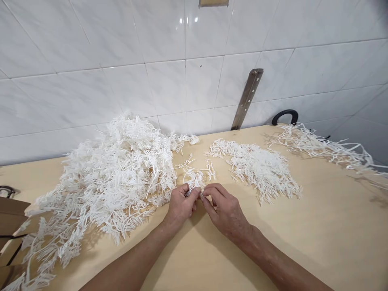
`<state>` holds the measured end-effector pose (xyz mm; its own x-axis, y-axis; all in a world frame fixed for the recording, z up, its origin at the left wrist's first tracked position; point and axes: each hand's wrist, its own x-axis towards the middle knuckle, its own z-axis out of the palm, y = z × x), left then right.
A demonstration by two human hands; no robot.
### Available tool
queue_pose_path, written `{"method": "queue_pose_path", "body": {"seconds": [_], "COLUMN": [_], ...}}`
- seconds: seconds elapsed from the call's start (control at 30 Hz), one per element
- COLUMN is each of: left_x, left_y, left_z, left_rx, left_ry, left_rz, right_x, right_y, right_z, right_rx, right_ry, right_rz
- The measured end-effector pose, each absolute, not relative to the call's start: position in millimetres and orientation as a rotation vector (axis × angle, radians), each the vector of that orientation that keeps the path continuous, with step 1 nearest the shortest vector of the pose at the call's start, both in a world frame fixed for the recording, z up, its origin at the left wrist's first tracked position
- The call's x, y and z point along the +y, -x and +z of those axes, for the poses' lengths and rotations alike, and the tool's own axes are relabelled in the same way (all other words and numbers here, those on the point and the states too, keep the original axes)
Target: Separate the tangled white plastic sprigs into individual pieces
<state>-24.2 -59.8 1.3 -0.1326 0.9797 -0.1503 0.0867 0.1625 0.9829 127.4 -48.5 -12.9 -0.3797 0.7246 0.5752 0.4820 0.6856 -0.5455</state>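
Observation:
Between my hands is a white branched plastic sprig [194, 178], its fine tips spreading out beyond my fingers. My left hand [182, 204] is closed around its near end. Thumb and forefinger of my right hand [222, 204] pinch at the same piece, right beside the left fingertips; what exactly they grip is too small to make out. Just past my hands lie a few loose white bits [210, 169]. A large heap of white sprigs [121, 173] rises to the left, and a smaller, flatter pile of short pieces [257, 165] lies to the right.
Bare white stems [327, 145] lie at the table's far right, near a black curved handle [285, 115]. A metal bracket strip [247, 99] leans on the tiled wall [163, 89]. A cardboard box [12, 222] stands at the left edge of the wooden table [333, 226].

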Motion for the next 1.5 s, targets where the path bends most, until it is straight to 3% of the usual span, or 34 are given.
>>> {"method": "queue_pose_path", "body": {"seconds": [0.63, 1.0, 1.5], "left_x": [-55.6, -64.2, -68.2], "left_y": [26.2, 25.5, 20.3], "left_z": [-2.8, -4.3, -9.2], "left_rx": [1.486, 1.258, 1.238], "left_ry": [-1.163, -1.253, -1.36], "left_rz": [1.147, 1.09, 1.054], "right_x": [-61.6, -2.4, -35.2], "right_y": [-130.3, -210.7, -140.1], "right_z": [0.3, 6.9, 1.1], "right_rx": [-2.276, -1.642, -1.74], "right_ry": [0.758, 1.545, 1.181], "right_rz": [0.919, 0.066, 1.247]}}
